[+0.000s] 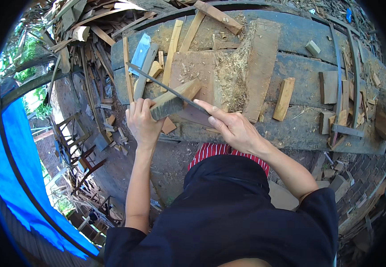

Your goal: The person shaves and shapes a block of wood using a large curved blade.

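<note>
My left hand (143, 121) is closed around the near left end of a wooden block (175, 99), pale on its upper face and dark on its side. The block is held tilted over the front of the workbench (291, 131). In my right hand (237, 130) is a long, thin, dark file (164, 86), with the index finger stretched along it. The file slants across the block toward the far left, its tip beyond the block. Its handle end is hidden in my palm. Whether its edge or its flat touches the wood, I cannot tell.
Behind the block lie a wide board (262, 66) and sawdust (230, 78). Several wood strips (173, 49) and a blue packet (140, 50) are at the left. A short wood piece (284, 99) lies to the right, near clamp-like metal bars (356, 75). Scrap wood (90, 26) is piled far left.
</note>
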`<state>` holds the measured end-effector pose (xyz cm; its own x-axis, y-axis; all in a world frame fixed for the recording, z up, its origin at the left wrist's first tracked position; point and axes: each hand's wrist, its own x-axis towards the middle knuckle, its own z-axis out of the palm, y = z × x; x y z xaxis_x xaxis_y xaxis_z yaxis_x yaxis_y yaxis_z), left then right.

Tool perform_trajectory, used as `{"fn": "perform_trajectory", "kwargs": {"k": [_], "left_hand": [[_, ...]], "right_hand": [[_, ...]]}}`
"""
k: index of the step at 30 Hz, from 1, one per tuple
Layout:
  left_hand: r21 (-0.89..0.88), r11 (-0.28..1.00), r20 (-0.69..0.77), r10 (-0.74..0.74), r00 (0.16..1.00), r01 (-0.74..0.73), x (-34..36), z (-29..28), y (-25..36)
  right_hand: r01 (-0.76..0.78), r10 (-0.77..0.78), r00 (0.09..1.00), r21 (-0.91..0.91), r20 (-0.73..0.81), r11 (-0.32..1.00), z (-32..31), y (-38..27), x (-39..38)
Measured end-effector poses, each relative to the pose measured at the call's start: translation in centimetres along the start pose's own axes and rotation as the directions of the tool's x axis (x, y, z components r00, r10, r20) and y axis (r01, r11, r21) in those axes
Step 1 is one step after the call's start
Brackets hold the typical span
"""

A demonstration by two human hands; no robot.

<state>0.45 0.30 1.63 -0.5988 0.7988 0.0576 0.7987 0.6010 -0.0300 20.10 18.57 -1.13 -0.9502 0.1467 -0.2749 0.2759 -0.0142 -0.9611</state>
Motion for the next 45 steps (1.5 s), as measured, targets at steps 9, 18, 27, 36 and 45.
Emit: {"fn": "perform_trajectory", "kwargs": {"k": [9,18,27,36,45], "left_hand": [[-0.032,0.984,0.051,0.177,0.983,-0.175,0.8,0.1,-1.4],[-0.099,0.993,0.126,-0.052,0.991,0.064,0.7,-0.3,1.5],[-0.883,-0.422,0.464,-0.723,0.513,0.203,4.0,3.7,6.3],[-0.929,-0.308,0.371,-0.797,0.477,0.206,4.0,4.8,6.7],[-0.954,-0.229,0.294,-0.847,0.443,0.195,4.8,5.5,6.7]], "right_hand": [[-0.124,0.126,0.991,-0.047,0.048,0.991,-1.6,3.4,1.5],[-0.263,0.285,0.954,-0.194,0.097,0.945,-2.1,2.7,0.9],[-0.197,0.204,0.977,-0.110,0.057,0.974,-1.0,1.5,-0.2],[-0.250,0.251,0.964,-0.019,0.087,0.968,-1.3,0.1,-0.8],[0.057,-0.050,0.986,0.039,-0.160,0.998,1.6,4.9,-0.8]]}}
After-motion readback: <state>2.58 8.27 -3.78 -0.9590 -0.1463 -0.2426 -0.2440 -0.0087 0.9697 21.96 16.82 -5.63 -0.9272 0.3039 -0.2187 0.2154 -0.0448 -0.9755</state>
